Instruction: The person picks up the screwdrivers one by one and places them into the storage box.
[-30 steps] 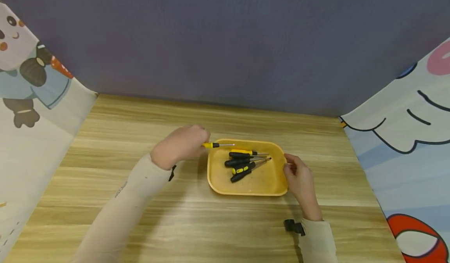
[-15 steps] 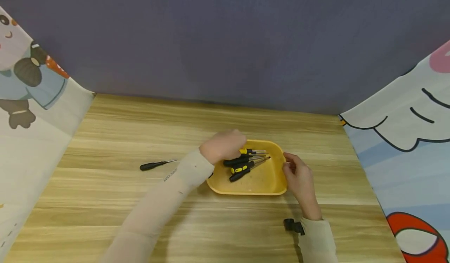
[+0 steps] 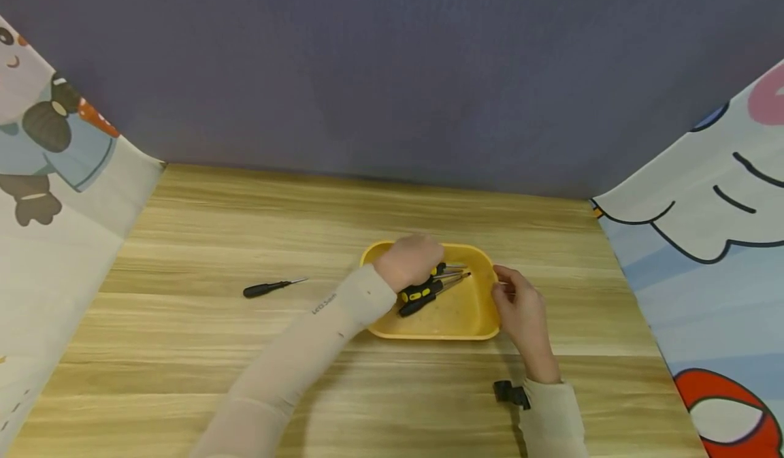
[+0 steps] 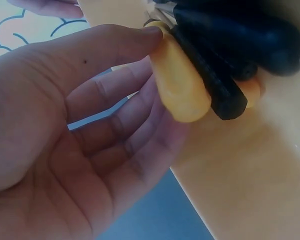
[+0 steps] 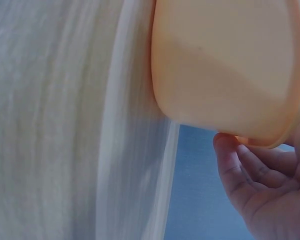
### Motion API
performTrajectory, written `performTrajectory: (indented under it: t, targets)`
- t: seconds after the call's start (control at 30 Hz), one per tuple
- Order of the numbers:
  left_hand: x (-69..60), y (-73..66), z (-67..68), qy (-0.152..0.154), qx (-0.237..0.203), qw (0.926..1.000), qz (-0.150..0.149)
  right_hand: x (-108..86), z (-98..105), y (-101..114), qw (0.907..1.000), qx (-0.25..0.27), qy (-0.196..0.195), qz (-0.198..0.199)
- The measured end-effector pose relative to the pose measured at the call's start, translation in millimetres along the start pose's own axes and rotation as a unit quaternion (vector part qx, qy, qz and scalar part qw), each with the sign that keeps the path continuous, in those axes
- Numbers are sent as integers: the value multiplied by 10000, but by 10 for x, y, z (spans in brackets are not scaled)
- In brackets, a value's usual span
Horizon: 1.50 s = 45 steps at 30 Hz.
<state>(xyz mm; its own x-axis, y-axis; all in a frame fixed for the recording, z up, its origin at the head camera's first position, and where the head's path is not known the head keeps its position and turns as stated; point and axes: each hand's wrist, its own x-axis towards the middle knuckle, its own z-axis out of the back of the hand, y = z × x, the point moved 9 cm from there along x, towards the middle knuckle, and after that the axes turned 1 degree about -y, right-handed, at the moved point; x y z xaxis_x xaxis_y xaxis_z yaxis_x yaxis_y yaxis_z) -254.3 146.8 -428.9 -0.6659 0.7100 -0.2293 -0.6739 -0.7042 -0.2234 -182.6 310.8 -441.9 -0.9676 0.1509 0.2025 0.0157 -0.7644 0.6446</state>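
My left hand (image 3: 409,260) reaches into a yellow plastic tray (image 3: 459,318). In the left wrist view, its thumb and fingers pinch a yellow-handled screwdriver (image 4: 182,90) near the neck of the handle. Black-handled screwdrivers (image 4: 245,37) lie right beside it. From the head, several screwdrivers (image 3: 419,300) show in the tray, partly covered by the left hand. At the tray's right end, my right hand (image 3: 525,308) grips the rim between thumb and fingers. A black screwdriver (image 3: 266,288) lies alone on the table, left of the tray.
The wood-grain table (image 3: 202,233) extends around the tray. A dark grey panel (image 3: 380,84) rises at its far edge, and printed cartoon walls (image 3: 704,267) border the left and right sides.
My left hand has moved right, from the tray's left edge to inside it, with the yellow-handled screwdriver. The arm's shift has uncovered the black screwdriver on the table. The right hand stays put.
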Motion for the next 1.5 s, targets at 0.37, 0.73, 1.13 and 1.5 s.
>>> performTrajectory:
  t: [0.37, 0.73, 1.13, 1.5]
  targets:
    - [-44, -29, -4, 103, -31, 9999, 19, 2, -15, -13, 10000, -4, 24, -29]
    - [-387, 91, 251, -274, -326, 9989, 182, -1, -12, -11, 10000, 57, 5, -64]
    - [-962, 371, 444, -947, -305, 9944, 370, -10, -11, -16, 10000, 73, 1, -54]
    - [-1527, 855, 338, -1211, -455, 9874, 911, -5, -10, -9, 9999, 78, 62, -61]
